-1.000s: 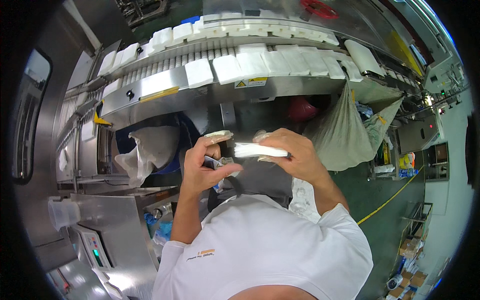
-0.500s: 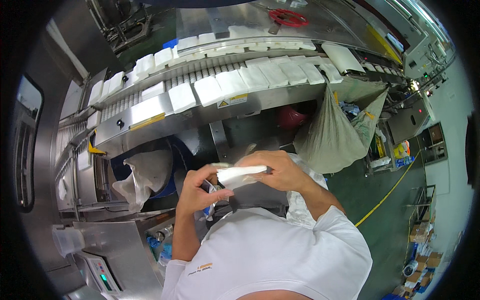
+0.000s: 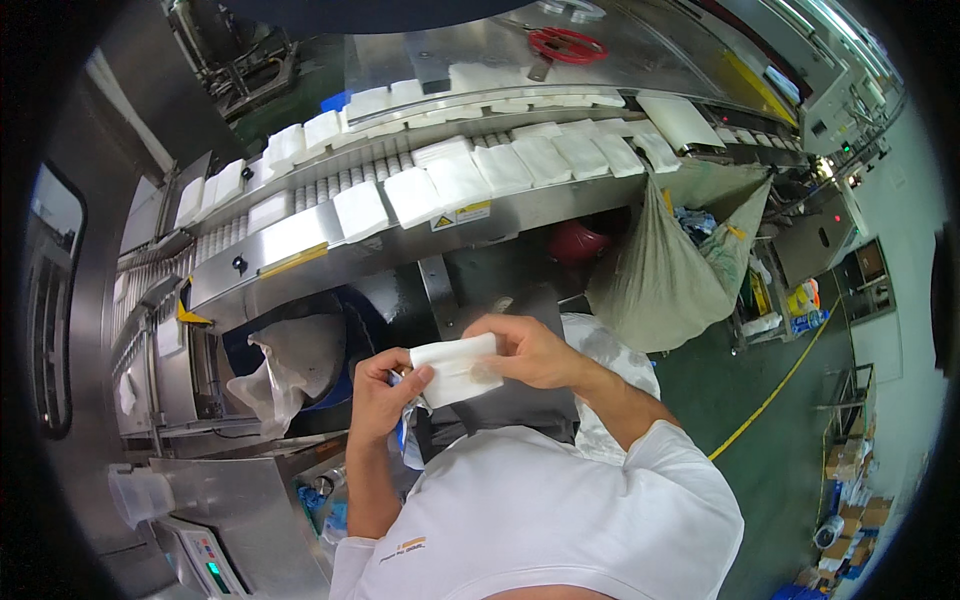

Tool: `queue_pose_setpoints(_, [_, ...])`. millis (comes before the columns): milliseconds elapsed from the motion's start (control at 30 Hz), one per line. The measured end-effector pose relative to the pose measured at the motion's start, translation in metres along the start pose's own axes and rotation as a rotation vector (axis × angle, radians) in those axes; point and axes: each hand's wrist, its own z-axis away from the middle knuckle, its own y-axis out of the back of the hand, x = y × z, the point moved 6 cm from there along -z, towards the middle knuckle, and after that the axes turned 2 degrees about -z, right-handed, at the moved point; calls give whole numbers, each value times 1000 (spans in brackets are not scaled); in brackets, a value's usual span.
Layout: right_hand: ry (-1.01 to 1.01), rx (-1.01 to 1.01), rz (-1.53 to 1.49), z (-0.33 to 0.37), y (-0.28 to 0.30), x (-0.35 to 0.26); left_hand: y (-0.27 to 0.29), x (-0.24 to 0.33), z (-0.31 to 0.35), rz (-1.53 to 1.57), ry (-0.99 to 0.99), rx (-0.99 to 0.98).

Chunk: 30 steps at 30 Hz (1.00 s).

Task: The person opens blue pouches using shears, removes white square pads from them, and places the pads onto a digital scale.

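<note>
In front of my chest, both hands grip a folded white cloth-like pad [image 3: 455, 371], its broad face turned upward. My left hand [image 3: 388, 388] pinches its left end, thumb on top. At the opposite end, my right hand [image 3: 535, 350] has its fingers closed round the edge. Something blue and white [image 3: 408, 440] shows just below my left hand; what it is I cannot make out. Beyond my hands, a row of similar white pads [image 3: 500, 170] lies along the near metal edge of the roller conveyor [image 3: 320, 190].
A grey cloth sack [image 3: 660, 270] hangs from the conveyor at the right. To the left stands a blue bin [image 3: 360, 325] with a translucent plastic bag [image 3: 290, 355]. A digital scale [image 3: 210, 560] sits lower left. A red-handled tool [image 3: 568, 45] lies on the far metal top.
The pad has turned from nearly edge-on to showing its broad face. My right hand has shifted slightly down along its end, and the whole view has tilted a little.
</note>
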Motion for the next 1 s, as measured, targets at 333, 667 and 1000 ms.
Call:
queue_pose_setpoints(333, [-100, 3, -162, -38, -5, 17, 33, -18, 5, 141, 77, 97])
queue_pose_setpoints(667, [129, 310, -320, -227, 41, -90, 73, -54, 29, 227, 80, 213])
queue_pose_setpoints(1000, [174, 634, -456, -464, 53, -110, 98, -67, 51, 214, 106, 299])
